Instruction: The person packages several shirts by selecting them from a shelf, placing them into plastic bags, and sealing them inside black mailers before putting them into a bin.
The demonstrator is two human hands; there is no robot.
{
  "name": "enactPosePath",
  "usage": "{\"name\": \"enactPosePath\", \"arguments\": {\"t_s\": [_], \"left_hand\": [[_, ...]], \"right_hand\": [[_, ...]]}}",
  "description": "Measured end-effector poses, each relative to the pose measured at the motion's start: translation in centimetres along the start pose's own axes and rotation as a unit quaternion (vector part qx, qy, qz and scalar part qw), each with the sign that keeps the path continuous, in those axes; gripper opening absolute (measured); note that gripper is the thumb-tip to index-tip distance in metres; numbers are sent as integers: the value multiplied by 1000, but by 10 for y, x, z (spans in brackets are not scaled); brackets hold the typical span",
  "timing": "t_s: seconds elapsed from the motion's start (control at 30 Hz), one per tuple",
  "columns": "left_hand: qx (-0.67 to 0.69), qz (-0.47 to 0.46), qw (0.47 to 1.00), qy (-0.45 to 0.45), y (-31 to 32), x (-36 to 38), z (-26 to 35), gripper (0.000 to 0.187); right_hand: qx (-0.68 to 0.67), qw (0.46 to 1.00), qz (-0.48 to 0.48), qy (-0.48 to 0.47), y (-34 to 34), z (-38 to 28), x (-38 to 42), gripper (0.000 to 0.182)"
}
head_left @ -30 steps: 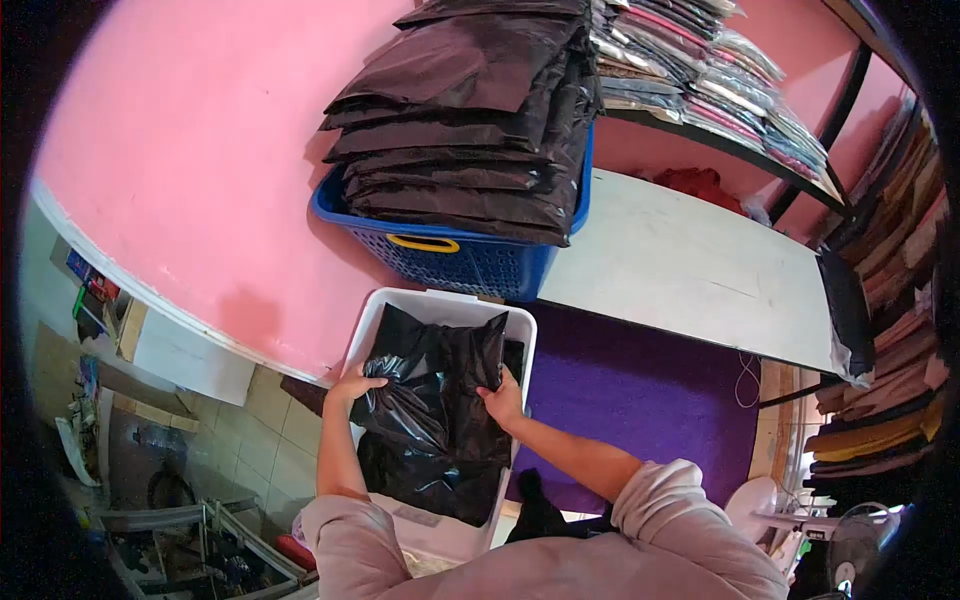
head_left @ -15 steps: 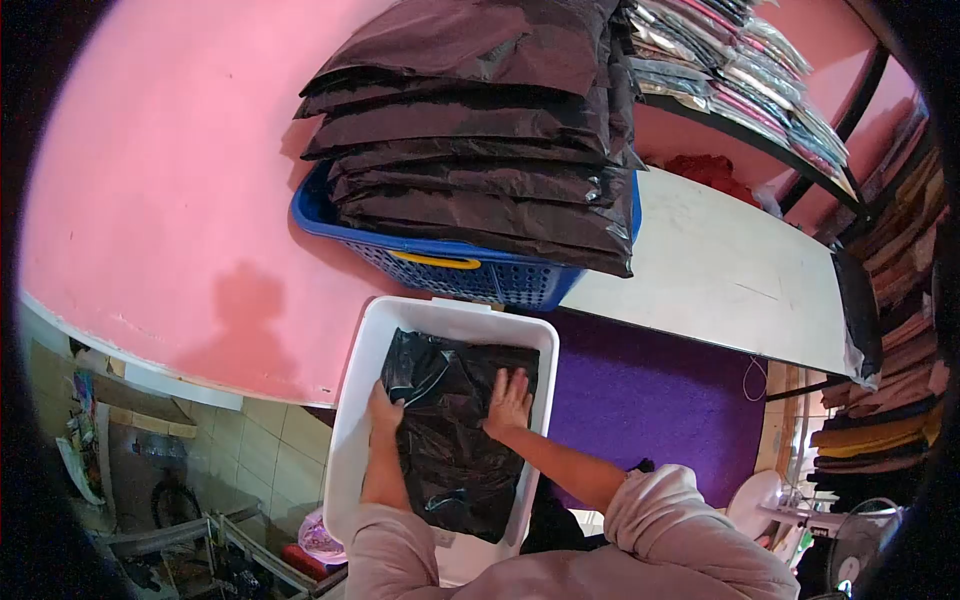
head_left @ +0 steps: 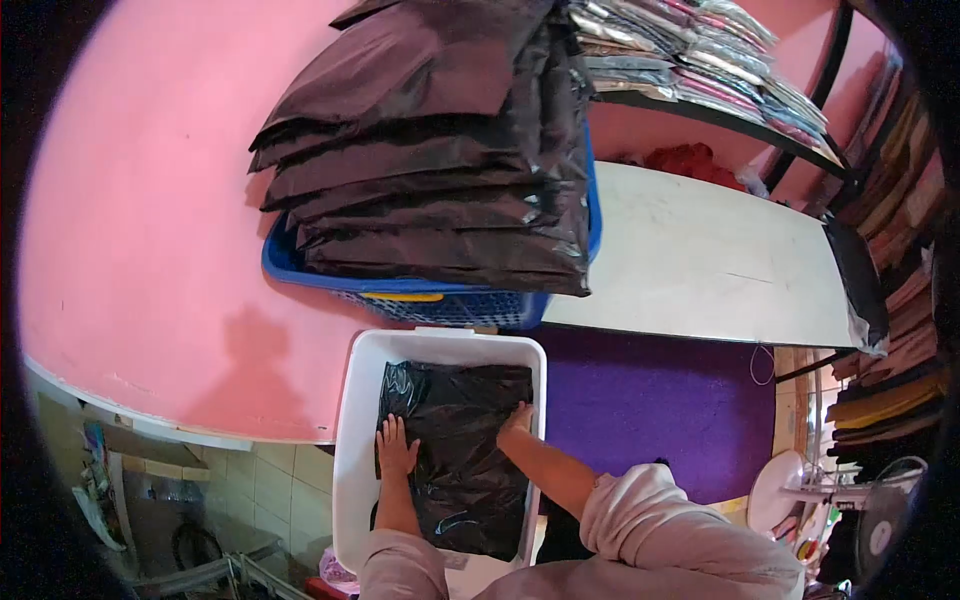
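A black plastic package (head_left: 465, 470) lies flat in a white plastic bin (head_left: 450, 345), its shiny surface wrinkled. My left hand (head_left: 397, 450) rests on the package's left edge, open, with the fingers spread. At the right edge, beside the bin's wall, my right hand (head_left: 514, 427) touches the package with fingers stretched out; some fingertips are hard to make out. Just beyond the bin stands a blue basket (head_left: 285, 262) with a yellow handle (head_left: 402, 297). Several similar black packages (head_left: 430, 200) are piled high in it.
A pink wall (head_left: 150, 220) rises at the left. A white tabletop (head_left: 710, 260) extends right of the basket, above a purple floor covering (head_left: 650, 410). Wrapped goods (head_left: 690, 60) fill a shelf at the upper right. A fan (head_left: 880, 530) stands at the lower right, near hanging clothes (head_left: 890, 400).
My left hand has shifted from gripping the package's side to lying flat on it. My right hand has moved from the package's top to its right edge. The camera view has shifted.
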State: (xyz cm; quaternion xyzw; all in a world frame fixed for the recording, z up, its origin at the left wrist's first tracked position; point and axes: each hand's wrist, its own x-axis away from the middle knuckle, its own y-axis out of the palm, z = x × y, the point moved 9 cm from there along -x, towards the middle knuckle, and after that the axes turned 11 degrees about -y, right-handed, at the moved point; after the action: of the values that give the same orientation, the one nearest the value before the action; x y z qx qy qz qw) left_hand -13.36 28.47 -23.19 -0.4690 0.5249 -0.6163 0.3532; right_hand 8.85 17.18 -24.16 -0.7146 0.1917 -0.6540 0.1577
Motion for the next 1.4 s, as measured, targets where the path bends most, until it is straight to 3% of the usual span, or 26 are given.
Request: {"name": "enactPosePath", "arguments": {"t_s": [0.07, 0.1, 0.17, 0.23, 0.3, 0.33, 0.43, 0.47, 0.53, 0.6, 0.7, 0.8, 0.9, 0.97, 1.03, 1.07, 1.13, 1.17, 1.23, 1.27, 1.33, 1.37, 1.4], "left_hand": [[39, -27, 999, -11, -4, 2, 8, 69], [75, -4, 997, -28, -12, 5, 9, 67], [168, 42, 984, -53, -39, 15, 21, 62], [194, 48, 978, -54, -58, 28, 40, 61], [233, 65, 969, -54, -71, 42, 54, 55], [235, 69, 968, -48, -73, 49, 62, 55], [278, 99, 954, -50, -92, 74, 90, 43], [279, 102, 954, -47, -103, 83, 105, 43], [338, 109, 931, -86, -125, 103, 124, 38], [358, 152, 917, -84, -150, 126, 154, 33], [369, 298, 879, -49, -191, 167, 203, 25], [323, 314, 893, 17, -203, 196, 276, 23], [323, 238, 911, 98, -184, 211, 355, 18], [343, 195, 912, 114, -165, 224, 400, 18], [311, 96, 923, 207, -131, 230, 457, 21], [312, 98, 922, 207, -120, 232, 471, 21], [235, -65, 929, 278, -70, 244, 515, 28], [236, -65, 929, 277, -55, 239, 522, 28], [105, -333, 876, 332, 5, 254, 549, 36], [106, -330, 876, 335, 4, 254, 560, 36], [33, -339, 883, 324, 4, 249, 577, 40], [31, -336, 883, 328, -5, 245, 591, 40], [46, -290, 896, 333, -21, 237, 607, 39]], "right_hand": [[5, 1000, 7, -27, -7, -10, 11, 60], [28, 993, 93, -62, -19, -18, 25, 51], [29, 984, 141, -102, -30, -24, 41, 47], [33, 971, 189, -142, -40, -26, 60, 43], [-18, 925, 297, -235, -56, -32, 92, 37], [-17, 925, 302, -231, -53, -25, 102, 37], [-62, 771, 504, -384, -60, -11, 170, 31], [-60, 771, 507, -382, -53, 3, 181, 31], [-98, 657, 579, -473, -38, 33, 231, 30], [-94, 680, 581, -438, -4, 77, 250, 29], [-123, 744, 564, -336, 75, 162, 247, 27], [-241, 778, 535, -223, 182, 261, 252, 24], [-298, 809, 491, -121, 310, 345, 260, 27], [-247, 857, 450, -52, 381, 382, 279, 25], [-299, 888, 342, 72, 444, 418, 295, 22], [-298, 888, 343, 72, 462, 426, 304, 22], [-405, 784, 460, 100, 490, 449, 336, 19], [-403, 785, 460, 100, 501, 453, 338, 19], [-386, 781, 458, 178, 519, 469, 344, 20], [-384, 780, 460, 179, 523, 473, 345, 20], [-427, 725, 520, 148, 524, 482, 350, 16], [-380, 703, 593, 96, 509, 484, 359, 16], [-380, 699, 597, 98, 508, 493, 358, 16]]}}
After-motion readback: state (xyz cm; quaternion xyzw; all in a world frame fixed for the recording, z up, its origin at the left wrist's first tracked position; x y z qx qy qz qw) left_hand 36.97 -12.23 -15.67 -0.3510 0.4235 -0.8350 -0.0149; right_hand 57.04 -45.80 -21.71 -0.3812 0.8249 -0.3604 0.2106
